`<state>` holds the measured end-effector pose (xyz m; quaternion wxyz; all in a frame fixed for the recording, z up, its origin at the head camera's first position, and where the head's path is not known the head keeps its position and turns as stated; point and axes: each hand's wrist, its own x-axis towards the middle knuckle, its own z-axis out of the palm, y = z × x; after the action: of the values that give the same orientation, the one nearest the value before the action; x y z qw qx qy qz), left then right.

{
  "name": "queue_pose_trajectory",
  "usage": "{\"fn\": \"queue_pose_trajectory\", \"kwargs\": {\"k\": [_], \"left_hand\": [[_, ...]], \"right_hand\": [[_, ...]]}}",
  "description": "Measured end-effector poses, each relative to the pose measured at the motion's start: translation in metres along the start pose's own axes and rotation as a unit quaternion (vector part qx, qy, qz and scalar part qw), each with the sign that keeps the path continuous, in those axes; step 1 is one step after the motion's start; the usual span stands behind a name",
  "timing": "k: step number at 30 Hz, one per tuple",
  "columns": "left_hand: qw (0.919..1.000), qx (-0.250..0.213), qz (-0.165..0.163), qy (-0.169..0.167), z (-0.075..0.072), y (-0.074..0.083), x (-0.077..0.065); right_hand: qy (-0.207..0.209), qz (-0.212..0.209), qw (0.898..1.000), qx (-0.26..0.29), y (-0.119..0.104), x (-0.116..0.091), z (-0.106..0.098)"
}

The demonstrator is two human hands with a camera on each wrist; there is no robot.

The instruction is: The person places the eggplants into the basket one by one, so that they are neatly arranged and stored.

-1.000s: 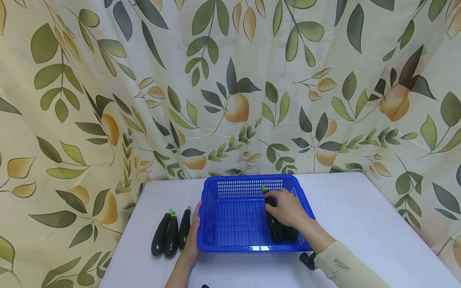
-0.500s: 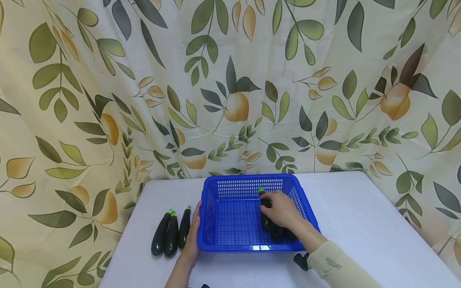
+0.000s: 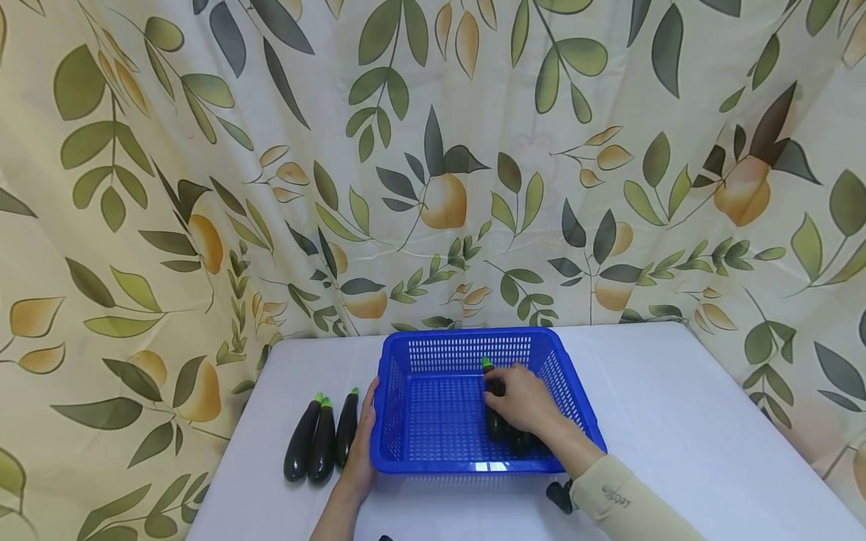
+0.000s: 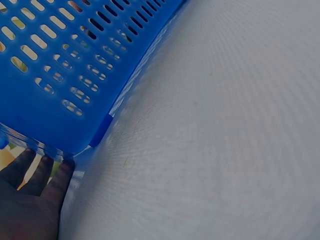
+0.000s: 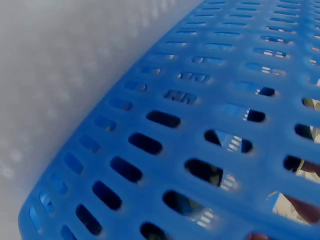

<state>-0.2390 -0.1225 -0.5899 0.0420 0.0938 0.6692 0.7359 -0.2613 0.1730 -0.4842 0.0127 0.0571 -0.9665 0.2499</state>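
Note:
A blue slotted plastic basket (image 3: 460,466) stands on the white table. Inside its right half, my right hand (image 3: 524,400) grips an eggplant (image 3: 496,428) near its green stem end, fingers and thumb curled round it. Another dark eggplant (image 3: 520,443) lies close beside it, partly hidden by the hand. My left hand (image 3: 362,445) rests along the outside of the basket's left wall; the left wrist view shows its extended fingers (image 4: 59,182) at the basket corner. In the right wrist view the slotted wall (image 5: 165,150) covers nearly everything, with dark shapes behind the slots.
Left of my left hand, three eggplants (image 3: 323,445) lie side by side on the white tabletop (image 3: 676,406), stems away from me. A small black object (image 3: 560,497) shows beside the right sleeve (image 3: 625,500). A leaf-and-fruit patterned curtain (image 3: 446,255) hangs behind the table.
My right hand has shifted left and slightly toward me inside the basket, taking the gripped eggplant with it. The left hand and the three eggplants outside stay where they were.

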Motion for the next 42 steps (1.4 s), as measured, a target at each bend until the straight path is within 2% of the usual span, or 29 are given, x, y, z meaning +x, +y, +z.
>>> {"fn": "queue_pose_trajectory", "kwargs": {"k": [10, 20, 42], "left_hand": [[1.0, 0.002, -0.002, 0.001, 0.0, -0.001, 0.0], [1.0, 0.004, 0.002, 0.001, -0.001, -0.004, 0.001], [1.0, 0.0, 0.006, -0.005, 0.0, -0.002, 0.001]], "right_hand": [[-0.002, -0.011, 1.0, -0.009, 0.0, 0.0, 0.008], [-0.012, 0.001, 1.0, -0.023, 0.001, 0.001, 0.016], [-0.008, -0.014, 0.995, -0.096, 0.005, 0.003, 0.022]]}}
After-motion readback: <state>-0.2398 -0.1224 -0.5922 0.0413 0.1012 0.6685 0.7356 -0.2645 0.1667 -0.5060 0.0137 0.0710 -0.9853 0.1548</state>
